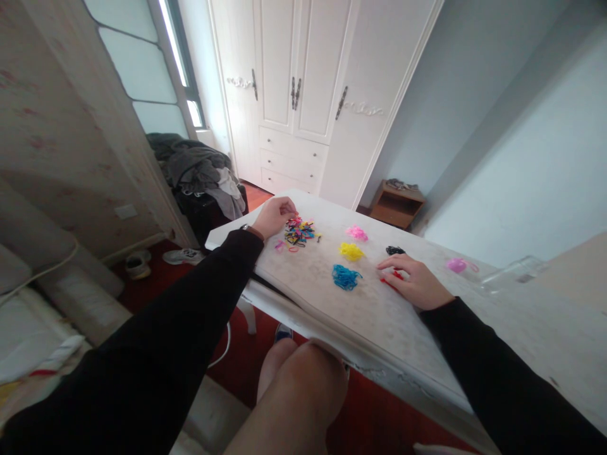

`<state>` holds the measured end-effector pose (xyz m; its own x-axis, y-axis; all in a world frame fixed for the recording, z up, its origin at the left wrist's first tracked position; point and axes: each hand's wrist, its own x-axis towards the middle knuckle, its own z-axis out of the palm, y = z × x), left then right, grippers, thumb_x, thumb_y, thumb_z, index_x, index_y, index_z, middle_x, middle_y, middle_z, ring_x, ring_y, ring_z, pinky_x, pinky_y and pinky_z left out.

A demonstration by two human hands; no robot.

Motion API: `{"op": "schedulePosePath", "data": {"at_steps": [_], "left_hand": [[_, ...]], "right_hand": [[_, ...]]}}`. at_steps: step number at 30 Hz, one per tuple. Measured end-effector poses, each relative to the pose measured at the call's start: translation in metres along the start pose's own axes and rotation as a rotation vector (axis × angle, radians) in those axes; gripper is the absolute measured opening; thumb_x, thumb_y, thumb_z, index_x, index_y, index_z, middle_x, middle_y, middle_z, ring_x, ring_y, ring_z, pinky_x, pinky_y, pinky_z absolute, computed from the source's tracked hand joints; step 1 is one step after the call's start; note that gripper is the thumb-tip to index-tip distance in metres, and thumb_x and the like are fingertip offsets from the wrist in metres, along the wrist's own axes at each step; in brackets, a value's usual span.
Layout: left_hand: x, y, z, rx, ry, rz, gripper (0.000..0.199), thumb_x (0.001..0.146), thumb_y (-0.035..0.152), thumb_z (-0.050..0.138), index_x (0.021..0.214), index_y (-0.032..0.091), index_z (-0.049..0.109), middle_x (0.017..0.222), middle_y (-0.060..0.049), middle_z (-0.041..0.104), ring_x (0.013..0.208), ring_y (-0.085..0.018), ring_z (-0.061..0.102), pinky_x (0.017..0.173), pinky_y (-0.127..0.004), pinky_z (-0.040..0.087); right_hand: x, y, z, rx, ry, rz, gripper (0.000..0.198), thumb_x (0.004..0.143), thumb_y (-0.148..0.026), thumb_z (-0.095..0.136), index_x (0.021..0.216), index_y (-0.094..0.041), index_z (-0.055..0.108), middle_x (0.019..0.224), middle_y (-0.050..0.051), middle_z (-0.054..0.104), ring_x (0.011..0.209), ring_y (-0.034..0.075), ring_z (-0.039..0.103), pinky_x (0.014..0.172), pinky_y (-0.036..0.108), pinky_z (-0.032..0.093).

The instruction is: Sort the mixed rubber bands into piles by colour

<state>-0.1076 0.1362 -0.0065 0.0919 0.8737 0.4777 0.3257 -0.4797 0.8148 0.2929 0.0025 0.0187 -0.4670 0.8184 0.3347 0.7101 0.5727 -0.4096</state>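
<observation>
On the white table, my left hand (275, 217) is at the far edge of a mixed heap of small coloured rubber bands (300, 234). Its fingers are curled and pressed together at the tips; whatever they pinch is too small to make out. My right hand (413, 281) lies over a small pile of red rubber bands (392, 279), fingers apart, partly hiding it. Between the hands are sorted piles of pink rubber bands (357, 234), yellow rubber bands (351, 251) and blue rubber bands (346, 277). Black rubber bands (394, 250) sit just beyond my right hand.
A purple item (458, 265) and a clear container lying on its side (515, 274) are on the right of the table (365, 316). Beyond stand a white wardrobe (303, 69) and a small wooden cabinet (397, 203). Clothes (203, 167) are heaped at the left.
</observation>
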Motion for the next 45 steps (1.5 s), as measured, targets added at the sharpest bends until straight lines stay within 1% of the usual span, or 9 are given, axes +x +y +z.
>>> {"op": "schedulePosePath", "data": {"at_steps": [4,7,9,14,17,20,28,34,45], "left_hand": [[-0.003,0.012,0.003,0.067,0.040,0.061,0.012,0.077,0.020,0.077,0.078,0.016,0.066,0.083,-0.007,0.078,0.079,-0.019,0.074,0.078,-0.030,0.059],[-0.010,0.028,0.017,0.108,0.044,0.168,0.007,0.083,0.022,0.073,0.084,0.017,0.068,0.088,-0.007,0.080,0.084,-0.019,0.076,0.081,-0.029,0.059],[-0.016,0.044,0.035,0.078,-0.039,0.223,0.007,0.085,0.019,0.070,0.091,0.018,0.067,0.091,-0.006,0.080,0.086,-0.019,0.077,0.080,-0.028,0.059],[-0.013,0.083,0.090,0.032,-0.277,0.408,0.003,0.090,0.016,0.069,0.091,0.018,0.067,0.090,-0.005,0.079,0.084,-0.016,0.078,0.077,-0.024,0.058],[0.000,0.092,0.118,-0.161,-0.358,0.391,0.010,0.087,0.012,0.071,0.092,0.017,0.064,0.088,-0.005,0.079,0.086,-0.017,0.079,0.076,-0.024,0.060],[0.005,0.091,0.136,-0.266,-0.367,0.389,0.012,0.085,0.011,0.072,0.092,0.017,0.063,0.086,-0.005,0.080,0.083,-0.016,0.079,0.076,-0.024,0.061],[-0.010,0.084,0.136,-0.188,-0.435,0.428,0.007,0.088,0.017,0.072,0.095,0.018,0.068,0.087,-0.005,0.080,0.083,-0.016,0.077,0.076,-0.024,0.060],[-0.013,0.085,0.137,-0.203,-0.438,0.432,0.010,0.087,0.015,0.074,0.095,0.017,0.068,0.085,-0.004,0.080,0.080,-0.014,0.077,0.075,-0.022,0.059],[-0.014,0.085,0.133,-0.245,-0.399,0.354,0.012,0.085,0.017,0.076,0.092,0.018,0.067,0.083,-0.003,0.080,0.079,-0.015,0.077,0.075,-0.024,0.060]], "right_hand": [[0.000,-0.001,0.000,0.000,0.005,-0.007,0.018,0.091,-0.033,0.065,0.096,-0.024,0.080,0.105,0.009,0.081,0.104,0.031,0.073,0.096,0.050,0.058],[0.000,-0.003,0.001,0.001,0.010,-0.005,0.018,0.092,-0.032,0.065,0.097,-0.024,0.080,0.105,0.009,0.081,0.103,0.030,0.073,0.095,0.049,0.058],[0.000,-0.004,0.002,0.005,0.016,-0.006,0.019,0.093,-0.033,0.064,0.098,-0.023,0.080,0.105,0.010,0.080,0.102,0.030,0.073,0.096,0.050,0.058],[0.000,-0.006,0.003,0.018,0.045,-0.022,0.022,0.096,-0.035,0.064,0.107,-0.023,0.079,0.111,0.011,0.079,0.108,0.030,0.072,0.100,0.052,0.057],[0.000,-0.006,0.001,0.015,0.085,-0.055,0.023,0.096,-0.032,0.065,0.114,-0.024,0.077,0.121,0.011,0.077,0.116,0.030,0.069,0.107,0.054,0.054],[0.000,-0.006,0.000,-0.012,0.119,-0.074,0.029,0.097,-0.032,0.066,0.123,-0.025,0.075,0.135,0.012,0.073,0.126,0.031,0.065,0.112,0.057,0.051],[-0.001,-0.011,0.001,-0.046,0.080,-0.118,0.041,0.099,-0.032,0.065,0.140,-0.030,0.068,0.153,0.011,0.063,0.141,0.033,0.057,0.120,0.061,0.044],[0.000,-0.014,0.000,-0.023,0.077,-0.112,0.045,0.099,-0.033,0.064,0.144,-0.029,0.066,0.147,0.011,0.068,0.135,0.032,0.062,0.118,0.059,0.046],[0.001,-0.015,-0.001,0.007,0.155,-0.062,0.037,0.098,-0.035,0.065,0.134,-0.028,0.073,0.137,0.010,0.074,0.128,0.031,0.065,0.114,0.055,0.050]]}}
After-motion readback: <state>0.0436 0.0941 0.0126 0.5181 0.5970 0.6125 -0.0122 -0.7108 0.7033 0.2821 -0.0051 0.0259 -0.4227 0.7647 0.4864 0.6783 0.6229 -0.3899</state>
